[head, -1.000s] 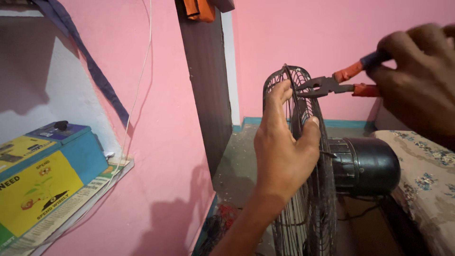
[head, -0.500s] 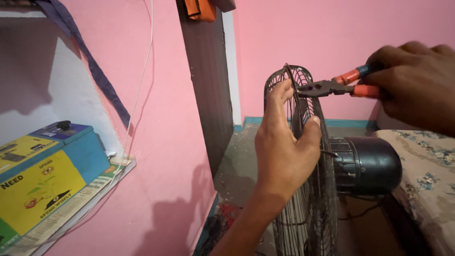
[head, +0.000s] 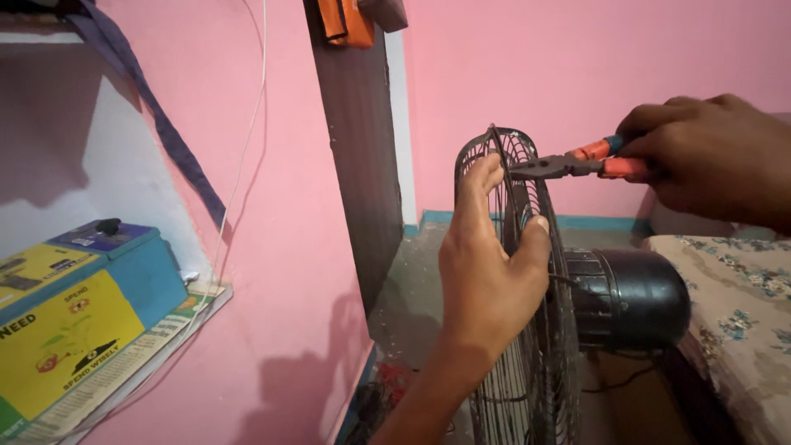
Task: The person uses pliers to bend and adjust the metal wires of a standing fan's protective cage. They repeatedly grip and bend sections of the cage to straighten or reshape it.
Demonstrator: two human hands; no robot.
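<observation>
A black wire fan guard point(head: 527, 363) stands edge-on in the middle, with the round black fan motor point(head: 633, 300) behind it on the right. My left hand point(head: 488, 272) grips the guard's rim, fingers over the front wires and thumb on the back side. My right hand point(head: 710, 156) holds orange-handled pliers point(head: 577, 163), their jaws pinched on the guard's rim near the top, just right of my left fingertips.
A blue and yellow box-shaped battery point(head: 74, 305) sits on newspaper in a wall niche at left. A dark door edge point(head: 362, 156) stands behind the fan. A floral-patterned bed point(head: 733, 330) lies at right. A thin white wire point(head: 247, 140) hangs down the pink wall.
My right hand with the pliers has dropped slightly and shifted left, keeping the jaws at the rim. My left hand stays on the guard.
</observation>
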